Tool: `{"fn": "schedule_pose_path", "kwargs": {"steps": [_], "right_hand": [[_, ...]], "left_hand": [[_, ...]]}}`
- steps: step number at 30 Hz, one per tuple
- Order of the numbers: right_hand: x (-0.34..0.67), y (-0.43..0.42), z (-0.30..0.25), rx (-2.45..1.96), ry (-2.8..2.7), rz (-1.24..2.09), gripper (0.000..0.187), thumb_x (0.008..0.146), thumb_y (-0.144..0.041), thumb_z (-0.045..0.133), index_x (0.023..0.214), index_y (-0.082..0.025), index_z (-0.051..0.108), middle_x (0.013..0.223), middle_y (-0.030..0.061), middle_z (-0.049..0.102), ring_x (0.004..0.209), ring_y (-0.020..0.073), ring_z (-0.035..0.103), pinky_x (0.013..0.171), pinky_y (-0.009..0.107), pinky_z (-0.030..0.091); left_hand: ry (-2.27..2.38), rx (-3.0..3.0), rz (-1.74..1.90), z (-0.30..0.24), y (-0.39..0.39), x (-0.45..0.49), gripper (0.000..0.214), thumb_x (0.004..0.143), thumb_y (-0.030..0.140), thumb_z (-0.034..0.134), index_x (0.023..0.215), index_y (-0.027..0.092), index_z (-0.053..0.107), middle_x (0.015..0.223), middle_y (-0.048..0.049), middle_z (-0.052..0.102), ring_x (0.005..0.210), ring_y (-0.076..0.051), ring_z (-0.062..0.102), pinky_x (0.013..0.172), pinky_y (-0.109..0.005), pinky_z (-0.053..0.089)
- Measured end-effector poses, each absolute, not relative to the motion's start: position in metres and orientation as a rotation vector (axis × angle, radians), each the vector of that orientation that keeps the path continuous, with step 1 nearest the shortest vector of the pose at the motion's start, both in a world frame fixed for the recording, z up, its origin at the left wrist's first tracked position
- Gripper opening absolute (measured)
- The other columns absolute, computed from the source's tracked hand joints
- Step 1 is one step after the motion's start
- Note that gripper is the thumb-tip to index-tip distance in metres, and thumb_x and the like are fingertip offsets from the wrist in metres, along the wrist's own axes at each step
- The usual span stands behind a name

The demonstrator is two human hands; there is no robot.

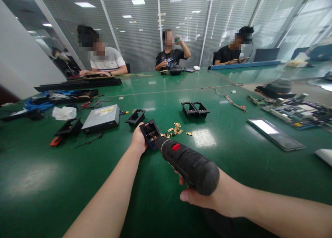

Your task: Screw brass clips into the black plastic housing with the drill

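Note:
My left hand [138, 140] is closed round the side of a black plastic socket housing [148, 128], tilted up off the table, with brass-coloured parts inside it. Wrapped round the grip of a black cordless drill [190, 163] with a red switch is my right hand [202, 193]. The drill's nose points into the housing; its bit tip is hidden. Just beyond lies a loose pile of small brass plates [178, 130]. A similar black housing [135, 117] sits to the left, and a joined pair of black frames [195, 109] stands farther back.
On the left are a silver disc drive [101, 119], white tissue [64, 112] and another black housing [68, 128]. A phone [275, 134], circuit boards [302, 108] and a cord [230, 101] lie right on the green table [90, 182]. Three people sit across it.

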State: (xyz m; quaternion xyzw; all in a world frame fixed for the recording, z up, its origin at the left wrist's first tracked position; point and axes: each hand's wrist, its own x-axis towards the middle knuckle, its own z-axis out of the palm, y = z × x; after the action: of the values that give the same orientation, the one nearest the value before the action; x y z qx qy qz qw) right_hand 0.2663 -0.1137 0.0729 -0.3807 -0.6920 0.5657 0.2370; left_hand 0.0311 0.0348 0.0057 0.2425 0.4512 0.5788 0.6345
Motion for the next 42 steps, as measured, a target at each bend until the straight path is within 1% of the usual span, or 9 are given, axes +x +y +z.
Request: {"fn": "schedule_pose_path", "kwargs": {"steps": [4, 9, 12, 18, 25, 30, 35, 40, 42], "right_hand": [[0.2666, -0.1134, 0.0740, -1.040, -1.901, 1.560, 0.021, 0.073, -0.029, 0.073, 0.076, -0.017, 0.056, 0.076, 0.0042, 0.063, 0.066, 0.0166, 0.056, 0.057, 0.028, 0.047], [0.2661, -0.1125, 0.0729, -1.028, -1.876, 1.546, 0.021, 0.072, -0.029, 0.072, 0.075, -0.017, 0.055, 0.082, 0.0070, 0.063, 0.071, 0.0191, 0.057, 0.061, 0.031, 0.048], [0.2657, -0.1126, 0.0715, -1.024, -1.896, 1.550, 0.022, 0.072, -0.030, 0.073, 0.075, -0.017, 0.055, 0.076, 0.0050, 0.061, 0.066, 0.0174, 0.054, 0.057, 0.029, 0.046], [0.2655, -0.1123, 0.0695, -1.037, -1.868, 1.587, 0.023, 0.073, -0.031, 0.073, 0.081, -0.017, 0.057, 0.073, 0.0033, 0.059, 0.062, 0.0164, 0.053, 0.055, 0.028, 0.045], [0.2661, -0.1126, 0.0685, -1.031, -1.860, 1.599, 0.025, 0.072, -0.031, 0.073, 0.086, -0.016, 0.058, 0.076, 0.0043, 0.061, 0.062, 0.0163, 0.054, 0.055, 0.029, 0.046], [0.2669, -0.1129, 0.0698, -1.072, -1.898, 1.519, 0.026, 0.070, -0.031, 0.076, 0.084, -0.015, 0.059, 0.085, 0.0079, 0.063, 0.069, 0.0192, 0.058, 0.057, 0.029, 0.048], [0.2659, -0.1113, 0.0692, -1.020, -1.866, 1.595, 0.024, 0.073, -0.027, 0.074, 0.088, -0.015, 0.060, 0.073, 0.0021, 0.061, 0.062, 0.0160, 0.056, 0.055, 0.028, 0.049], [0.2655, -0.1132, 0.0694, -1.033, -1.881, 1.534, 0.025, 0.072, -0.026, 0.077, 0.089, -0.017, 0.062, 0.084, 0.0048, 0.064, 0.072, 0.0184, 0.058, 0.061, 0.029, 0.050], [0.2669, -0.1131, 0.0683, -0.996, -1.868, 1.553, 0.026, 0.072, -0.026, 0.078, 0.091, -0.016, 0.063, 0.087, 0.0051, 0.065, 0.072, 0.0177, 0.058, 0.062, 0.029, 0.050]], "left_hand": [[1.040, 0.566, 1.328, 0.0061, 0.0345, 0.0311, 0.022, 0.078, 0.032, 0.049, 0.077, 0.015, 0.063, 0.062, -0.0073, 0.067, 0.056, -0.025, 0.067, 0.056, -0.038, 0.056], [1.031, 0.530, 1.341, 0.0076, 0.0344, 0.0318, 0.023, 0.081, 0.031, 0.048, 0.078, 0.015, 0.064, 0.064, -0.0071, 0.068, 0.056, -0.024, 0.067, 0.057, -0.038, 0.056], [1.037, 0.529, 1.356, 0.0082, 0.0347, 0.0322, 0.024, 0.082, 0.032, 0.048, 0.077, 0.015, 0.065, 0.065, -0.0079, 0.069, 0.056, -0.024, 0.067, 0.056, -0.038, 0.056], [1.049, 0.520, 1.333, 0.0081, 0.0345, 0.0313, 0.027, 0.084, 0.032, 0.046, 0.079, 0.015, 0.066, 0.065, -0.0083, 0.069, 0.055, -0.024, 0.067, 0.054, -0.038, 0.056], [1.048, 0.550, 1.331, 0.0081, 0.0339, 0.0305, 0.025, 0.082, 0.032, 0.046, 0.077, 0.016, 0.065, 0.065, -0.0079, 0.069, 0.055, -0.024, 0.067, 0.054, -0.037, 0.056], [1.045, 0.562, 1.343, 0.0085, 0.0338, 0.0311, 0.024, 0.081, 0.031, 0.047, 0.077, 0.015, 0.065, 0.066, -0.0085, 0.069, 0.055, -0.024, 0.067, 0.056, -0.039, 0.056], [1.052, 0.555, 1.335, 0.0098, 0.0329, 0.0320, 0.025, 0.082, 0.032, 0.047, 0.078, 0.015, 0.065, 0.066, -0.0088, 0.069, 0.056, -0.025, 0.067, 0.056, -0.039, 0.056], [1.056, 0.529, 1.344, 0.0094, 0.0324, 0.0318, 0.025, 0.081, 0.032, 0.048, 0.081, 0.015, 0.066, 0.066, -0.0081, 0.069, 0.057, -0.025, 0.066, 0.056, -0.039, 0.055], [1.058, 0.536, 1.350, 0.0088, 0.0325, 0.0315, 0.025, 0.081, 0.032, 0.048, 0.081, 0.015, 0.066, 0.066, -0.0081, 0.069, 0.056, -0.025, 0.066, 0.056, -0.038, 0.055]]}}
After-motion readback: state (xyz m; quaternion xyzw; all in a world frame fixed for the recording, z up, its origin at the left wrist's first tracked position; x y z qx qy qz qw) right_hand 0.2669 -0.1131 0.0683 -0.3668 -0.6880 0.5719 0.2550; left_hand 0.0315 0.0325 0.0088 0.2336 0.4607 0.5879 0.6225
